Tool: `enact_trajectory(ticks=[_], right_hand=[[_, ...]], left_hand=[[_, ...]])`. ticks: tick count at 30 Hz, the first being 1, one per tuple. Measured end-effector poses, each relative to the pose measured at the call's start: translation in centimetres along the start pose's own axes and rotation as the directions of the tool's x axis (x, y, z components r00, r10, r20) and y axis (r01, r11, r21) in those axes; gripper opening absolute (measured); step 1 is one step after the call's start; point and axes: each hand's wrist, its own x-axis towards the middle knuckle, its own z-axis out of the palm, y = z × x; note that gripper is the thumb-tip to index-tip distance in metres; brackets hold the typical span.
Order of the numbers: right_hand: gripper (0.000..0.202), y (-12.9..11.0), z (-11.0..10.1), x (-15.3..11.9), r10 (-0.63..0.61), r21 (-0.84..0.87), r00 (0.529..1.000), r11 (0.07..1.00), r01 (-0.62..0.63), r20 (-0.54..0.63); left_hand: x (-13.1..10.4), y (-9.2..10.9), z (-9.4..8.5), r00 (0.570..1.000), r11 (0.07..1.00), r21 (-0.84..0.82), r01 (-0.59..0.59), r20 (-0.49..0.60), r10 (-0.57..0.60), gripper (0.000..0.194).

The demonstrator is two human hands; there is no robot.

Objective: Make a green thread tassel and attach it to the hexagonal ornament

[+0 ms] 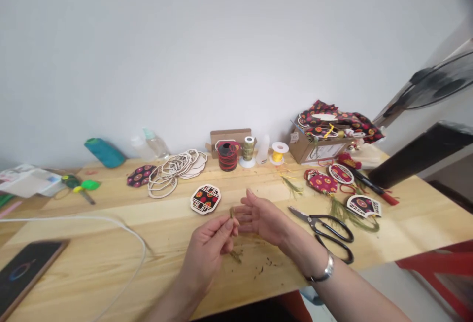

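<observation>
My left hand (216,238) pinches a small olive-green thread tassel (232,211) between thumb and fingers; its top sticks up above the grip and frayed ends hang below. Close beside it, my right hand (262,218) is open, fingers stretched toward the left hand and palm turned inward. Whether those fingers touch the tassel, I cannot tell. Just beyond my hands lies a wooden-framed patterned fabric piece (206,199). Black-handled scissors (321,228) rest to the right of my right hand, blades pointing away to the left. Dark thread scraps (265,265) are scattered on the table below.
Behind stand a red cord spool (227,157), an olive thread spool (248,150) and a yellow spool (280,152). A cardboard box (314,149) holds fabric. Wooden frames (173,166) pile at left; a phone (29,272) and white cable (142,253) lie nearer. Tasselled pieces (364,206) lie right.
</observation>
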Motion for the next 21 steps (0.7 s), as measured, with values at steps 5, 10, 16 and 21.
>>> enact_trajectory(ticks=[5, 10, 16, 21], right_hand=[[0.046, -2.8, 0.5, 1.7, -0.047, 0.165, 0.985, 0.986, 0.02, 0.165], [0.049, -6.8, 0.5, 3.0, -0.151, 0.178, 0.975, 0.977, 0.121, 0.161], [0.052, -11.4, 0.6, 4.2, -0.237, 0.19, 0.961, 0.959, 0.209, 0.143], [0.051, -14.1, 0.8, 4.5, -0.277, 0.145, 0.953, 0.955, 0.259, 0.124]], left_hand=[[-0.4, 0.3, -0.2, 1.0, 1.0, -0.001, 0.001, -0.02, -0.001, 0.02], [-0.6, 0.4, -0.8, 0.998, 1.0, -0.014, -0.006, -0.066, 0.005, 0.024], [-0.4, 0.2, -1.3, 0.996, 0.997, -0.078, -0.011, -0.092, 0.004, 0.025], [-0.5, 0.4, -1.2, 0.995, 0.995, -0.098, -0.01, -0.096, 0.0, 0.025]])
